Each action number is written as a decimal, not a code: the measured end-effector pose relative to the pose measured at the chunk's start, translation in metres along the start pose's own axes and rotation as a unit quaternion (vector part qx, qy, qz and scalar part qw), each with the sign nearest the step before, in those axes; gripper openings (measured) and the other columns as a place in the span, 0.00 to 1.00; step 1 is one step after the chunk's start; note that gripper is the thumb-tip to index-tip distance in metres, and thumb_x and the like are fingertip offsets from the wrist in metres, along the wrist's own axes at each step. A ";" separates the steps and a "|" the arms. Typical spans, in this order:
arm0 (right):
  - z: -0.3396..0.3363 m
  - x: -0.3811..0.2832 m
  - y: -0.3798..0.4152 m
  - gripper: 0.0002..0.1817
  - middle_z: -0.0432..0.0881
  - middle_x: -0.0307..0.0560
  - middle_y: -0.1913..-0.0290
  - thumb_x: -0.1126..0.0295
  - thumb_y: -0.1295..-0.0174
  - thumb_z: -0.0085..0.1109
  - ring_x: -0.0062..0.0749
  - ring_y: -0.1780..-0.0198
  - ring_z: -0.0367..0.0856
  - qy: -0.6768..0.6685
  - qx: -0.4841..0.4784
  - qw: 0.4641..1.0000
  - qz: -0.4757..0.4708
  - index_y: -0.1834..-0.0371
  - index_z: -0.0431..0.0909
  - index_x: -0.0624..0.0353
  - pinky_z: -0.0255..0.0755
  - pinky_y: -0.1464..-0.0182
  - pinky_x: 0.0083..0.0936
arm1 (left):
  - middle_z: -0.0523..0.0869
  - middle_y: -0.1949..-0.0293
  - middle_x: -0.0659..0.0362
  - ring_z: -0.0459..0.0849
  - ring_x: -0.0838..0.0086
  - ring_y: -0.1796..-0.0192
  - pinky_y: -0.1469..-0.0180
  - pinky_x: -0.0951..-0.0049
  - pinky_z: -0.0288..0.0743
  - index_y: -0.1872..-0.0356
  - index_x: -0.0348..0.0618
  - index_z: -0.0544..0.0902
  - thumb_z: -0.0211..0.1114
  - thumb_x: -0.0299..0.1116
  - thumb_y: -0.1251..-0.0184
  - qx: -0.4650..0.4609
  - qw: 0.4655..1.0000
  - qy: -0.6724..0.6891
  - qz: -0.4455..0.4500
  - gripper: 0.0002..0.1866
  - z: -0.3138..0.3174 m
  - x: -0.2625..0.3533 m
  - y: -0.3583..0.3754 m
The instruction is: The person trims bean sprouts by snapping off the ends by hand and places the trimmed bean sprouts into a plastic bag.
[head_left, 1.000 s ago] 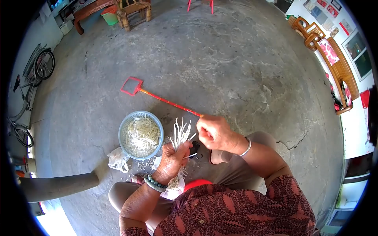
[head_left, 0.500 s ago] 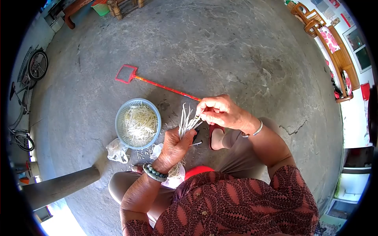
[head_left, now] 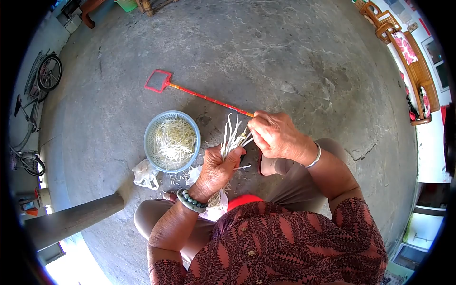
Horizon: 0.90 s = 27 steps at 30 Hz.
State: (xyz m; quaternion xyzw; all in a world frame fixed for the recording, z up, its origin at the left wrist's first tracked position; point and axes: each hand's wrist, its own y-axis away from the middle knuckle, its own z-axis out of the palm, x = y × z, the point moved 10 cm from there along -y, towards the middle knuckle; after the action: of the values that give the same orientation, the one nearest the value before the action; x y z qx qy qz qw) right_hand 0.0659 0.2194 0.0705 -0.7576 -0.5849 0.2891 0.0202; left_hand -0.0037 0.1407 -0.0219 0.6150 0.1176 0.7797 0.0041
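My left hand [head_left: 218, 168] is closed round a bunch of long white stalks [head_left: 232, 137] that look like bean sprouts, their tips fanning upward. One stalk sticks out sideways below the thumb. Close to the right side of the bunch is my right hand [head_left: 275, 135], fingers curled together at the stalk ends; what they pinch is hidden. A blue plastic colander [head_left: 148, 142] stands on the floor to the left, with a heap of thin whitish-yellow sprouts [head_left: 173, 142] in it.
A red fly swatter [head_left: 204, 97] lies on the concrete beyond my hands. Near the colander are a white plastic bag [head_left: 145, 175] and scattered short bits [head_left: 176, 178]. A red rounded object [head_left: 244, 201] shows by my lap. A bicycle [head_left: 33, 114] and a post [head_left: 80, 221] are at left.
My right hand has turned so its back faces up, its fingers curled more tightly beside the bunch. The left hand still grips the stalks. The whole view has shifted slightly.
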 end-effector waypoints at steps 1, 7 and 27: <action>-0.003 0.001 -0.001 0.06 0.70 0.44 0.75 0.79 0.51 0.55 0.39 0.76 0.74 -0.037 0.020 0.999 0.000 0.73 0.68 0.58 0.67 0.76 0.32 | 0.73 0.85 0.67 0.65 0.87 0.84 0.82 0.83 0.58 0.67 0.38 0.82 0.57 0.38 0.29 0.002 1.000 0.001 -0.005 0.14 -0.001 0.000 0.000; 0.041 0.039 0.020 0.04 0.70 0.32 0.79 0.74 0.38 0.52 0.16 0.78 0.67 -0.554 -0.080 0.773 0.299 0.70 0.73 0.60 0.61 0.76 0.16 | 0.74 0.83 0.66 0.65 0.87 0.83 0.82 0.83 0.59 0.66 0.38 0.83 0.59 0.39 0.30 -0.001 0.998 0.052 -0.029 0.14 -0.005 0.006 0.006; 0.032 0.029 0.005 0.05 0.74 0.35 0.76 0.75 0.38 0.54 0.14 0.76 0.70 -0.479 -0.082 0.837 0.251 0.65 0.77 0.64 0.66 0.75 0.16 | 0.72 0.84 0.67 0.63 0.87 0.84 0.82 0.83 0.57 0.64 0.38 0.82 0.58 0.39 0.29 -0.054 0.993 0.067 -0.084 0.14 0.002 -0.009 0.010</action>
State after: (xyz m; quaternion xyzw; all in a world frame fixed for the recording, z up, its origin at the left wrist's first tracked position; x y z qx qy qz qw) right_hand 0.0604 0.2342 0.0303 -0.6442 -0.3330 0.5619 -0.3979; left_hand 0.0013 0.1303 -0.0282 0.5483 0.1265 0.8213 0.0945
